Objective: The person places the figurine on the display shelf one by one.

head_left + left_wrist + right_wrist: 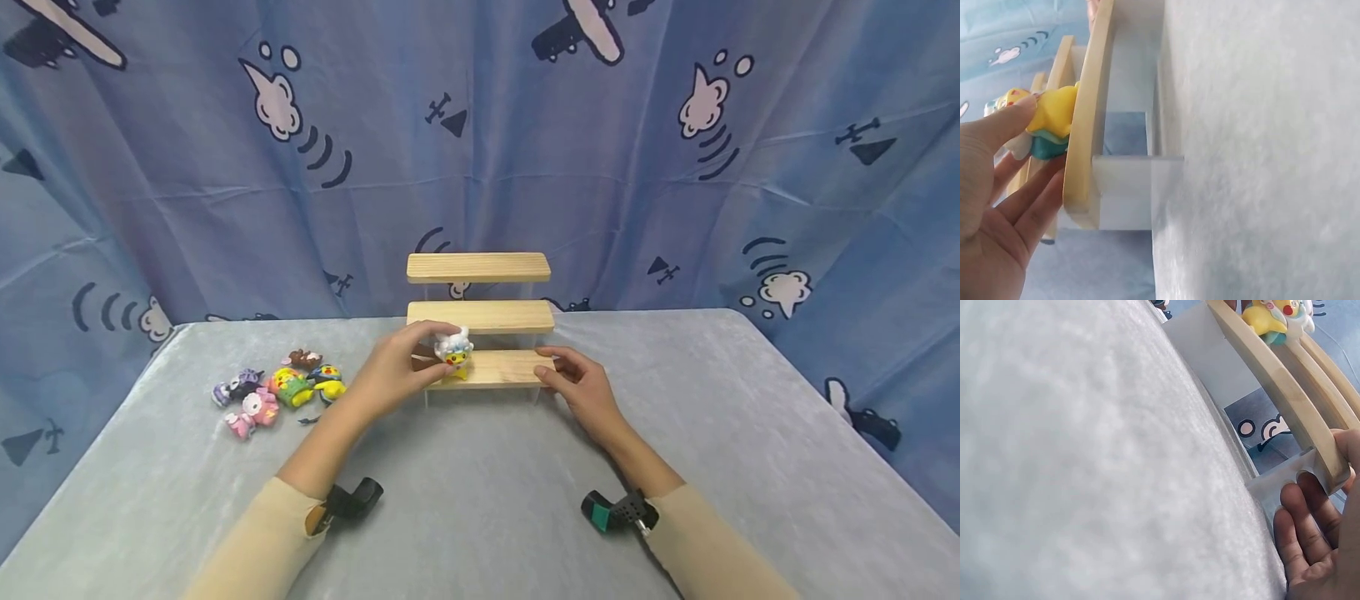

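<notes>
A three-tier display shelf (495, 368) has pale wooden boards on clear supports. At the left part of its lowest board, my left hand (397, 367) holds a small yellow figurine (457, 359) with a white top between thumb and fingers. The left wrist view shows the figurine (1055, 112) with its base against the board (1088, 119) and a teal part at its back. My right hand (585, 390) grips the right end of that lowest board, thumb at the front edge. In the right wrist view, its other fingers (1300, 519) lie against the clear side support (1279, 481).
Left of the shelf, several small figurines lie in a cluster on the grey cloth-covered table (480, 500), among them a green and yellow one (292, 387), a pink one (261, 406) and a brown one (303, 359). A blue patterned curtain (480, 167) hangs behind.
</notes>
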Tool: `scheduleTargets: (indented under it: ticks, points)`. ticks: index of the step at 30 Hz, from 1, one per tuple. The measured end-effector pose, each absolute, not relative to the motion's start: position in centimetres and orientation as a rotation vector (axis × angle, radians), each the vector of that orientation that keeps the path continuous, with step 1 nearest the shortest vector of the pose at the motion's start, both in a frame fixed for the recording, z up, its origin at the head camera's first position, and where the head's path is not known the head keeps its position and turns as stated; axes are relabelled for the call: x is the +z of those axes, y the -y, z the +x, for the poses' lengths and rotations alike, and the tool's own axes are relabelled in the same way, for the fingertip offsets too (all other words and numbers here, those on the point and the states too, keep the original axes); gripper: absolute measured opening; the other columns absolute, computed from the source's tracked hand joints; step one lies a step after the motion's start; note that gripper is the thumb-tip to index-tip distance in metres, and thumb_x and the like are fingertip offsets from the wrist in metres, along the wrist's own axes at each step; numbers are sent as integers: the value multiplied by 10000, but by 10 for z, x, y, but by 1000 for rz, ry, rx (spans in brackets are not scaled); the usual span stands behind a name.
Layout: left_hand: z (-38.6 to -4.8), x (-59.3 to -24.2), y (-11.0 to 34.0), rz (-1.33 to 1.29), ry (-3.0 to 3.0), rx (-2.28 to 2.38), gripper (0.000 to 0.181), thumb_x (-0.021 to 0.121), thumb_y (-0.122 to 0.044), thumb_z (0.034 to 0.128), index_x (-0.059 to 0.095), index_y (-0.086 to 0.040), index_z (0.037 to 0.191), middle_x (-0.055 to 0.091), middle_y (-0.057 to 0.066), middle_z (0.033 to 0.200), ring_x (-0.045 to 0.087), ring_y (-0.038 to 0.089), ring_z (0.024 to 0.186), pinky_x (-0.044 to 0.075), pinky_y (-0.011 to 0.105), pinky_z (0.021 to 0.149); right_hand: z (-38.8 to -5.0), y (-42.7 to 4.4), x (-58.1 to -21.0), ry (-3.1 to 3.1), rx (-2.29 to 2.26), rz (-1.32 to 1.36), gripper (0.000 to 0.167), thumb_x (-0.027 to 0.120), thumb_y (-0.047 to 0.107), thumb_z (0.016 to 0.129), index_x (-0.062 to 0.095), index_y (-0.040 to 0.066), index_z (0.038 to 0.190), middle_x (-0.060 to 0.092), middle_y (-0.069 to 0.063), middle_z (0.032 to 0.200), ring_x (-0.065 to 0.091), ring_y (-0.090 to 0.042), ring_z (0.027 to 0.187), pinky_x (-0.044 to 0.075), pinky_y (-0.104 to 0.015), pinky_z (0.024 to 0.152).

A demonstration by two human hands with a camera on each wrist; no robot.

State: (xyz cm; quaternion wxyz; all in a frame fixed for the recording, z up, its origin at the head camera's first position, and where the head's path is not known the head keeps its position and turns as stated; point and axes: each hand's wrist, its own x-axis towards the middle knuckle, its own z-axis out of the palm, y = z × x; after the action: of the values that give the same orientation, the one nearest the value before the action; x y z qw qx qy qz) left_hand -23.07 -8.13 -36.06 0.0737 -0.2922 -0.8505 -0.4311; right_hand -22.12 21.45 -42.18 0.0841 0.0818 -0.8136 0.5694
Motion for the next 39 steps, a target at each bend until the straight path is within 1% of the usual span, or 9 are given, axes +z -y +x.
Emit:
scheduleTargets:
  ticks: [4,7,13,19,27,35,39]
  points:
    - [-231,-363,75,-892,2526,-1330,485,777,-46,871,606,-106,1321,661,108,1289,735,268,1058,605,258,877,-221,-214,-421,2418,1707,254,363,714,204,953,670,47,1277,690,-203,996,660,-73,780,597,-248,721]
    - [-230,-365,70,-867,2520,-1339,479,768,-33,876,599,-108,1318,655,114,1270,726,271,1069,601,258,889,-221,-213,-422,2417,1710,256,363,713,202,953,669,45,1278,692,-215,1007,669,-84,783,599,-248,722]
    - [-227,-364,63,-819,2519,-1327,479,775,-47,874,606,-125,1315,655,98,1267,728,255,1057,601,260,894,-221,-213,-422,2415,1721,273,363,707,189,957,663,39,1285,693,-221,1015,676,-87,789,597,-244,726]
    - [-229,-366,55,-844,2496,-1325,474,782,-68,872,623,-140,1312,671,81,1265,742,234,1038,601,245,880,-221,-214,-422,2413,1714,266,352,704,177,957,665,39,1278,687,-201,989,663,-81,777,595,-241,719]
    - [-230,-365,45,-858,2460,-1413,488,784,-54,863,640,-141,1322,682,110,1280,750,268,1025,612,266,858,-221,-214,-419,2414,1731,261,359,702,174,958,658,31,1285,697,-229,1029,678,-66,770,593,-238,722]
    - [-233,-366,29,-905,2460,-1465,486,768,-63,884,645,-154,1344,685,79,1326,749,239,1052,608,257,864,-220,-214,-418,2422,1726,251,362,700,189,961,657,42,1290,690,-216,1030,667,-71,771,584,-230,722]
    - [-232,-366,24,-926,2444,-1452,486,758,-49,888,641,-129,1352,679,106,1329,745,258,1055,607,261,873,-220,-213,-418,2423,1729,256,359,701,186,960,658,42,1287,692,-215,1033,666,-69,768,581,-226,716]
